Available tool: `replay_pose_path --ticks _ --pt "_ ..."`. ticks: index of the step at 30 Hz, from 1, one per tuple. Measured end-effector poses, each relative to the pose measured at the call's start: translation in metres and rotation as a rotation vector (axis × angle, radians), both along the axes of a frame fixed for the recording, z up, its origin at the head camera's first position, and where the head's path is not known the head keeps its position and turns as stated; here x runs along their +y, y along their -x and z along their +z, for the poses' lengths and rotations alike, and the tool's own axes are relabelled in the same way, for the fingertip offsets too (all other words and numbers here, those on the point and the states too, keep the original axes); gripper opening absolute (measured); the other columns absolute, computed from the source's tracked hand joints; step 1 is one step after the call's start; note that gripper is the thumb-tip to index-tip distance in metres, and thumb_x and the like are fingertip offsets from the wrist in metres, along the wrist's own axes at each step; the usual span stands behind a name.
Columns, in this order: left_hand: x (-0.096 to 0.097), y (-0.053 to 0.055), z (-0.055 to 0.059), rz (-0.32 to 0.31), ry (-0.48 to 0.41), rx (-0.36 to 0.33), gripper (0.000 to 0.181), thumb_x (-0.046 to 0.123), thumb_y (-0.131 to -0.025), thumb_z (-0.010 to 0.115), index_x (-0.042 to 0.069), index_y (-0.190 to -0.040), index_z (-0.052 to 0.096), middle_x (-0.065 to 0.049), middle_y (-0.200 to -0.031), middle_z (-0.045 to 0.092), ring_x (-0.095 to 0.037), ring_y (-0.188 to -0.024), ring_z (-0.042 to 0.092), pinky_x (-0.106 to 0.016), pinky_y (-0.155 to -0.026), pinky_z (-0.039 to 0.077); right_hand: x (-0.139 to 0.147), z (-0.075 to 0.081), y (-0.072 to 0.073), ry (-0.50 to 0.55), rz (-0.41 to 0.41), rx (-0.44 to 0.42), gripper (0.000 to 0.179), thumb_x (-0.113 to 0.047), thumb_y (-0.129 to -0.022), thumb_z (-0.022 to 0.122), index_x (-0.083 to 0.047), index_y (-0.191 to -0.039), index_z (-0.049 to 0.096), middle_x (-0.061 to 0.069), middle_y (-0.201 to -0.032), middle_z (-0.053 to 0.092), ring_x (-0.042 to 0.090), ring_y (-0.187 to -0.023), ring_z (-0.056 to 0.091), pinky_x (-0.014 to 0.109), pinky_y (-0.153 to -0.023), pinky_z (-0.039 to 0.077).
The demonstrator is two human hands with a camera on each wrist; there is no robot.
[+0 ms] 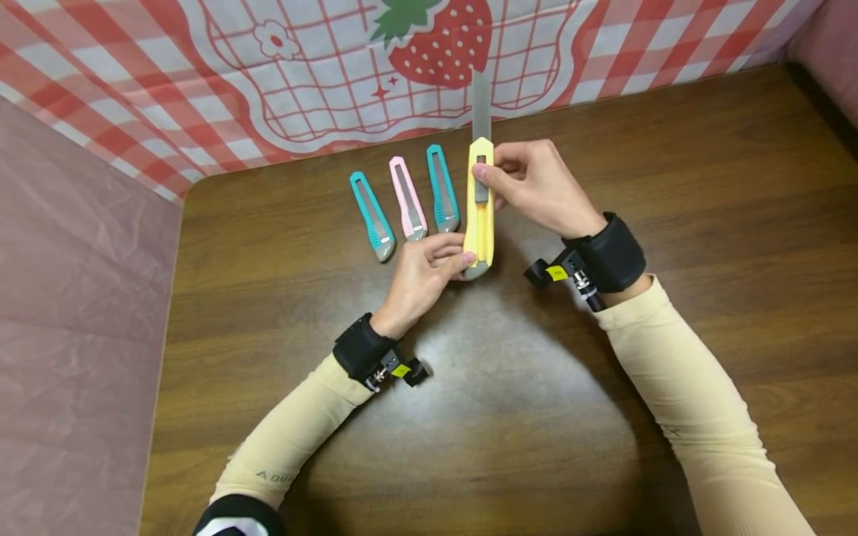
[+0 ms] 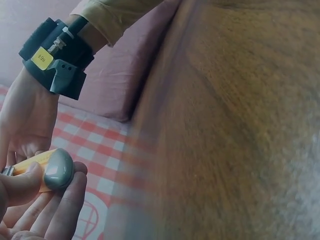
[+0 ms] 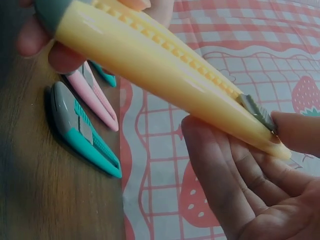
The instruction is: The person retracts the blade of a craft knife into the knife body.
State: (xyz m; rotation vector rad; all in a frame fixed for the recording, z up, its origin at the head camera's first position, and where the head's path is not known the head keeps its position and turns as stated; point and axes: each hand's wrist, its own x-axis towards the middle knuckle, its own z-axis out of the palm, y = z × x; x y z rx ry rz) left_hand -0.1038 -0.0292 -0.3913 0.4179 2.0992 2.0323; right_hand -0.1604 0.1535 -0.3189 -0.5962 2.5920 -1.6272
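Note:
A yellow utility knife [image 1: 480,231] is held up above the table, its long metal blade [image 1: 481,108] extended and pointing away from me. My left hand [image 1: 418,279] pinches its lower end between thumb and fingers. In the left wrist view the rounded grey end cap [image 2: 59,170] shows between them. My right hand [image 1: 550,186] grips the upper part of the body. Its thumb lies against the dark ridged slider [image 3: 257,112] near the front of the toothed slot, and the fingers support the other side.
Left of the yellow knife, three more utility knives lie in a row on the wooden table [image 1: 302,298]: a teal one [image 1: 372,216], a pink one [image 1: 408,197] and another teal one [image 1: 442,190]. A red-and-white checked cloth with a strawberry [image 1: 442,52] hangs behind the table.

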Motion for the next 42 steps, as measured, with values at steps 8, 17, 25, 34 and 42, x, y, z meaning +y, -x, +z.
replay_pose_path --ticks 8,17,25,34,42 --pt "0.000 -0.003 0.010 0.005 0.022 -0.006 0.024 -0.001 -0.085 0.064 -0.008 -0.107 0.062 -0.024 -0.094 0.067 -0.019 -0.079 0.065 -0.033 -0.065 0.060 -0.001 -0.001 0.000 -0.032 0.019 -0.033 0.027 -0.022 -0.094 0.055 0.002 -0.086 0.065 0.015 -0.070 0.062 0.023 -0.056 0.059 0.019 -0.047 0.054" --pt "0.002 -0.010 0.031 0.007 0.047 -0.014 0.023 -0.005 -0.085 0.062 -0.013 -0.107 0.060 -0.029 -0.095 0.065 -0.021 -0.079 0.065 -0.042 -0.069 0.059 0.001 -0.008 0.003 -0.076 0.003 -0.003 0.029 -0.026 -0.095 0.055 -0.001 -0.085 0.067 0.011 -0.070 0.064 0.025 -0.059 0.060 0.020 -0.048 0.053" --pt "0.001 -0.011 0.030 0.008 0.045 -0.011 0.022 -0.006 -0.085 0.062 -0.013 -0.106 0.060 -0.028 -0.094 0.066 -0.021 -0.079 0.065 -0.042 -0.068 0.060 0.000 -0.008 0.003 -0.080 0.004 -0.011 0.025 -0.023 -0.094 0.056 -0.001 -0.090 0.067 0.010 -0.073 0.064 0.028 -0.062 0.060 0.019 -0.049 0.052" --pt "0.001 -0.011 0.030 0.013 0.026 -0.010 0.023 -0.006 -0.085 0.062 -0.014 -0.106 0.060 -0.030 -0.095 0.065 -0.023 -0.079 0.065 -0.045 -0.068 0.059 -0.002 -0.007 0.001 -0.056 0.049 -0.050 0.019 -0.018 -0.092 0.060 -0.001 -0.096 0.065 0.009 -0.082 0.067 0.017 -0.067 0.064 0.022 -0.055 0.058" --pt "0.000 -0.010 0.030 0.008 0.014 -0.010 0.024 -0.006 -0.085 0.061 -0.014 -0.107 0.059 -0.031 -0.096 0.064 -0.023 -0.081 0.065 -0.047 -0.070 0.059 -0.001 -0.005 0.000 -0.058 0.061 -0.075 0.020 -0.019 -0.092 0.059 -0.001 -0.098 0.063 0.009 -0.085 0.066 0.016 -0.067 0.064 0.020 -0.055 0.057"
